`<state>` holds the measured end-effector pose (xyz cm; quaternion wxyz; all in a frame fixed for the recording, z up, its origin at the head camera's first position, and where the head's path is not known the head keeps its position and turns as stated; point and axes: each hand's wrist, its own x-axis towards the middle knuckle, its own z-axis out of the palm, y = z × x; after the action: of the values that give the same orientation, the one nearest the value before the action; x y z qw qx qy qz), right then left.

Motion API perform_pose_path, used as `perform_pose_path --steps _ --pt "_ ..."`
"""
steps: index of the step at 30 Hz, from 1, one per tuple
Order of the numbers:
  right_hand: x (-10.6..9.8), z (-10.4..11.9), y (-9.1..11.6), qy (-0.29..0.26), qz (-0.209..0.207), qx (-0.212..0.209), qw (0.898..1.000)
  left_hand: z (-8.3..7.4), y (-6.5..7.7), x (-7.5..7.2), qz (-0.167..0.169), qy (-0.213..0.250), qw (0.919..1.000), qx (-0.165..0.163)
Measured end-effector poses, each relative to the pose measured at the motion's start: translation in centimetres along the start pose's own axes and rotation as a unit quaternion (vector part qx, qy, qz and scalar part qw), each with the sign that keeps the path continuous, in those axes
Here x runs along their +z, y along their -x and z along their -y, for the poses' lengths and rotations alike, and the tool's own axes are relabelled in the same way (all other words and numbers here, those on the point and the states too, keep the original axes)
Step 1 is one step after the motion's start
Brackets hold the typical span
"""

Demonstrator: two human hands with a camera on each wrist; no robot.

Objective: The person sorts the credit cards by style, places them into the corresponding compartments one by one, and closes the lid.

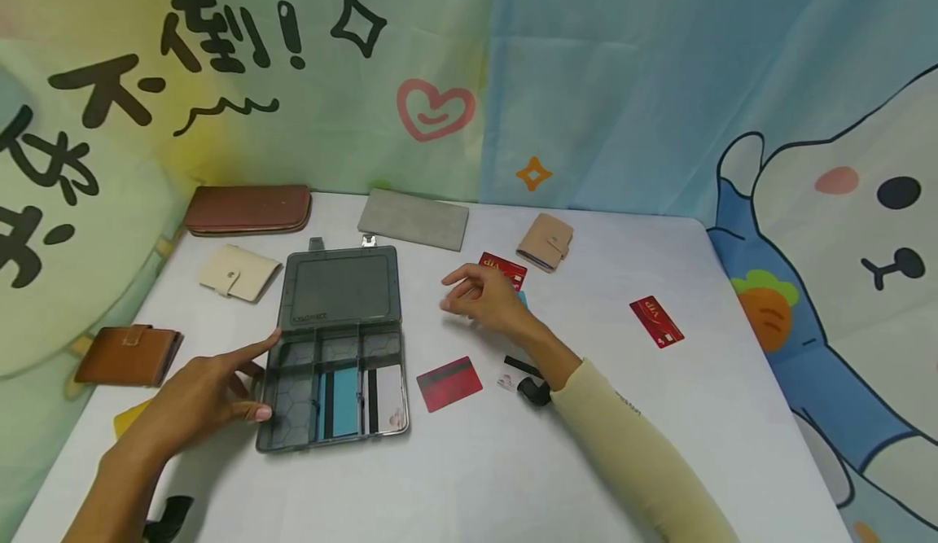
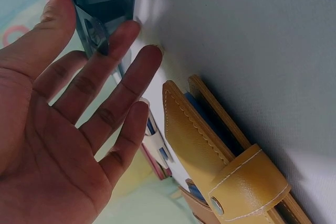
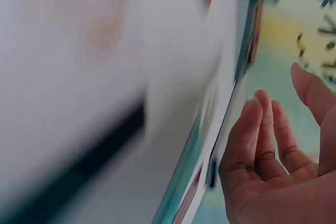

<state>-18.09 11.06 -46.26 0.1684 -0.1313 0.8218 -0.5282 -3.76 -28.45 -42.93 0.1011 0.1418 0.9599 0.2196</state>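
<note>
A grey translucent case (image 1: 340, 286) lies on the table with its lid swung back. A blue card (image 1: 346, 403) sits in its lower middle compartment, and a white card (image 1: 390, 405) with a black stripe in the lower right one. The left hand (image 1: 194, 392) rests against the case's left side, its thumb and index finger at the edge; in the left wrist view its fingers are spread. The right hand (image 1: 479, 295) hovers over the table right of the case, fingers loosely bent and empty. By it lie a red card (image 1: 504, 264) and a blue card (image 1: 523, 298), both partly hidden.
A red card with a dark stripe (image 1: 449, 384), a partly covered white card (image 1: 515, 375) and another red card (image 1: 656, 321) lie on the right. Wallets in brown (image 1: 247, 209), cream (image 1: 238, 273), tan (image 1: 128, 356), grey (image 1: 414, 219) and beige (image 1: 545, 242) surround the case.
</note>
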Motion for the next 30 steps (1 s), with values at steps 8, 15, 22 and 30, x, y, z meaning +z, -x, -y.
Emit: perform_pose_path --steps 8,15,22,30 --pt "-4.6 -2.3 -2.7 0.141 -0.087 0.036 0.986 0.1 0.0 0.1 0.003 0.004 1.0 -0.004" --pt "-5.7 -3.2 -4.2 0.244 -0.109 0.086 0.96 0.1 0.1 0.2 -0.002 -0.003 1.0 0.001" --pt "-5.5 -2.6 -4.7 0.255 -0.101 0.092 0.957 0.1 0.1 0.1 -0.005 -0.006 1.0 0.003" --pt "-5.0 -2.1 -4.4 0.252 -0.124 0.032 0.959 -0.1 0.1 0.1 -0.005 -0.007 1.0 -0.001"
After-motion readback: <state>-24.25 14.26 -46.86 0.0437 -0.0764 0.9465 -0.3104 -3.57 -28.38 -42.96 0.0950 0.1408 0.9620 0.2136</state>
